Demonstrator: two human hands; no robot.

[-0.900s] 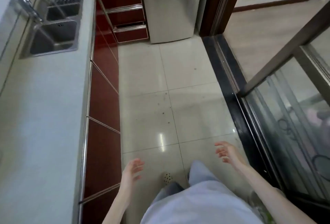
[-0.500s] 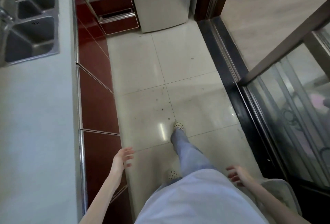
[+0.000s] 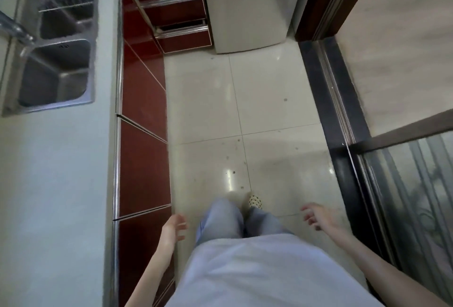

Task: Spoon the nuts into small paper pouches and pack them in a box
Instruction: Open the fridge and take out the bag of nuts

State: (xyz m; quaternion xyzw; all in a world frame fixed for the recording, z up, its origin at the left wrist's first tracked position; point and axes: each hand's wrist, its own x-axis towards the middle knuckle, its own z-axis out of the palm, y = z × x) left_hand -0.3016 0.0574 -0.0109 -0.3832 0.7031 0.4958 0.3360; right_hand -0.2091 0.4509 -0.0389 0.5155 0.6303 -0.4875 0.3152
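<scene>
Colours in my head feed: mostly grey, cream, dark red.

I see a pale grey counter (image 3: 56,184), steel-grey sink (image 3: 56,71), dark red cabinet fronts (image 3: 144,167) with silver trim, cream floor tiles (image 3: 269,91) with small dark specks, black door track (image 3: 343,150), light blue trousers (image 3: 220,221), and a cream slipper (image 3: 255,201) with black dots.

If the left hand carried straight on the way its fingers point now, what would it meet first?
The left hand is open and empty, fingers aimed forward along the aisle beside the red cabinet fronts. The way looks free over the tiled floor; it might graze the cabinets, since depth is unclear.
</scene>
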